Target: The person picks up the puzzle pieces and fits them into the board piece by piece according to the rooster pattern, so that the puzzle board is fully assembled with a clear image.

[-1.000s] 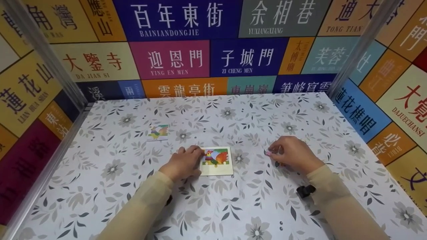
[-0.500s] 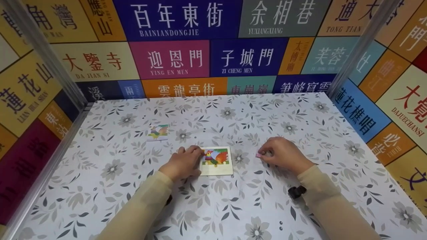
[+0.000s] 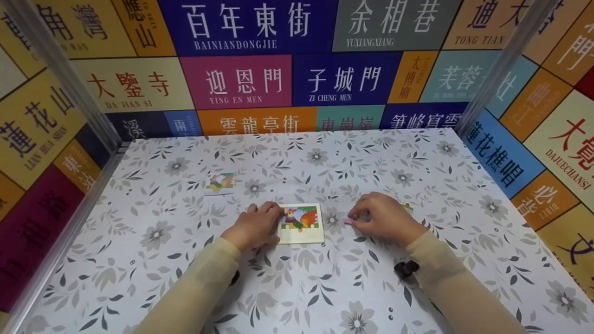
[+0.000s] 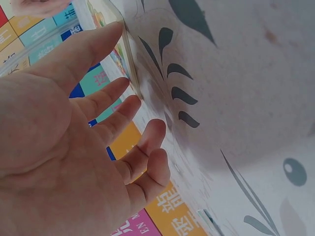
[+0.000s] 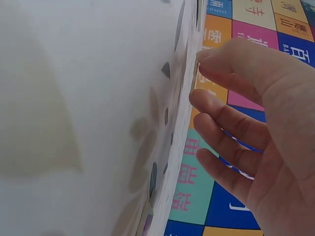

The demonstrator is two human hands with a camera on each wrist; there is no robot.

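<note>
In the head view a small puzzle board [image 3: 300,235] with a pale frame lies mid-table. A colourful rooster picture fills its upper part, and a blank pale strip runs below. My left hand [image 3: 255,227] holds the board at its left edge, with thumb and fingertips along that side. To the right of the board, my right hand [image 3: 383,217] pinches a small pink puzzle piece [image 3: 348,221] between thumb and index finger. In the right wrist view the thin piece [image 5: 194,76] shows edge-on between those fingertips; the other fingers are loosely bent.
A rooster picture card [image 3: 219,183] lies back left of the board. A small greenish piece [image 3: 408,206] lies just behind my right hand, partly hidden by it. Sign-printed panels [image 3: 246,81] border the flower-patterned table [image 3: 297,287] at the back and sides.
My right hand has moved left toward the board with the pink puzzle piece, uncovering the greenish piece behind it. The left hand and the board have stayed in place.
</note>
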